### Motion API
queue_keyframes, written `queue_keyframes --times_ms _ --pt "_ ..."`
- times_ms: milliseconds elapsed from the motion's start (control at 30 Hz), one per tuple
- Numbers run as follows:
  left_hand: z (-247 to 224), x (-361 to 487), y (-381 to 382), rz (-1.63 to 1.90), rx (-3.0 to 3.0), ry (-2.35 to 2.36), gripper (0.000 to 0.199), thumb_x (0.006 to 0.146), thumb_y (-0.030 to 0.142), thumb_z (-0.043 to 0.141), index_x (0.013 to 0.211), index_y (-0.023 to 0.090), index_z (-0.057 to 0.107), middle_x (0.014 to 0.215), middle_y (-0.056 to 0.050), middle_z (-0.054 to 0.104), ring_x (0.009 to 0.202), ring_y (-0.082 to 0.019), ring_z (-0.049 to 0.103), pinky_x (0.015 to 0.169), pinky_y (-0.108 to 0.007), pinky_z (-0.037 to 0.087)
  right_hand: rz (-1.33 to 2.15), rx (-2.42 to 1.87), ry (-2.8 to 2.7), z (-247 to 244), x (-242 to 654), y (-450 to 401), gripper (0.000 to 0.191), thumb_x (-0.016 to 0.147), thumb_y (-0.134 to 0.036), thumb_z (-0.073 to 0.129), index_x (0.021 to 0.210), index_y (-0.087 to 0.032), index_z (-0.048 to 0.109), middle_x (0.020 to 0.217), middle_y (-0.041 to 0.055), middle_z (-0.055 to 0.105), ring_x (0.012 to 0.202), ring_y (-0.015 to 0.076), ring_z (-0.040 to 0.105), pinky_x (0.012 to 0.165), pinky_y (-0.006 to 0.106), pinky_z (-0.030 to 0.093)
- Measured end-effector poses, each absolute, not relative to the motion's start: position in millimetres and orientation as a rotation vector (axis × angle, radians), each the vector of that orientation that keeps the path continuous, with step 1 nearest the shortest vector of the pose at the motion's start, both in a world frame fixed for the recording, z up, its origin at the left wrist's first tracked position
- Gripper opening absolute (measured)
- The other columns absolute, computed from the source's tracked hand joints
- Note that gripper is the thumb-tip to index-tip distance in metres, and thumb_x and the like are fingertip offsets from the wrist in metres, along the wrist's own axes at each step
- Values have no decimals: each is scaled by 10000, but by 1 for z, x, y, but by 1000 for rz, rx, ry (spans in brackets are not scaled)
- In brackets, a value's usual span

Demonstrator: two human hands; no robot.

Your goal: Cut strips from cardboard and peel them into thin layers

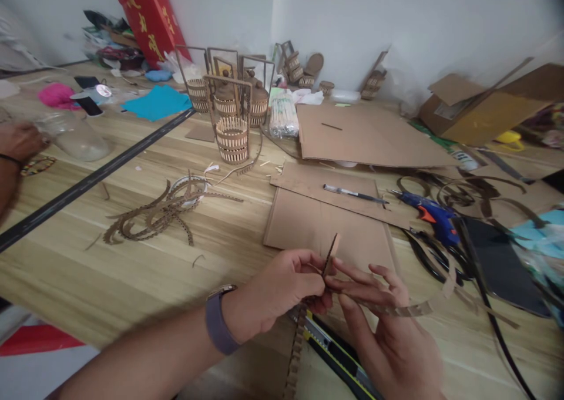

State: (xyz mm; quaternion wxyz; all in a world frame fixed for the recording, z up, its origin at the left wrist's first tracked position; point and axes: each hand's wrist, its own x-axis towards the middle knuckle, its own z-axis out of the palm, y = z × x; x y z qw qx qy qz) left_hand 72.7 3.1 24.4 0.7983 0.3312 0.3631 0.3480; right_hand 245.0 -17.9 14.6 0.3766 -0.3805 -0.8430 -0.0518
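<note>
My left hand [304,282], with a watch on its wrist, pinches a narrow corrugated cardboard strip [296,353] that sticks up past the fingertips and hangs down toward the table's front. Close beside it, my right hand [388,323] has its fingers closed on another curled cardboard strip [423,310], which trails off to the right. The fingertips of both hands meet around the strips, so the exact contact there is partly hidden. Beneath the hands lies a black and yellow utility knife [335,353]. A flat cardboard sheet [299,224] is just beyond them.
Loose cardboard strips [163,209] are heaped left of centre. Small slatted baskets [232,140] with tall handles stand behind. A pen [355,194], a blue glue gun [434,215], scissors [429,256] and a phone [502,265] lie to the right. Another person's hand [22,144] is near a clear jar [79,135].
</note>
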Motion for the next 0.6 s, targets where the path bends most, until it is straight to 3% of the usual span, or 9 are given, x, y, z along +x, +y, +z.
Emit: queue_keyframes --times_ms 600 --pt "26 69 5 699 745 791 151 621 190 560 750 144 624 605 22 604 542 -83 534 578 -216 421 -92 -999 -2142 15 248 -15 110 1005 -265 479 977 -250 585 897 -4 776 956 172 727 972 358 482"
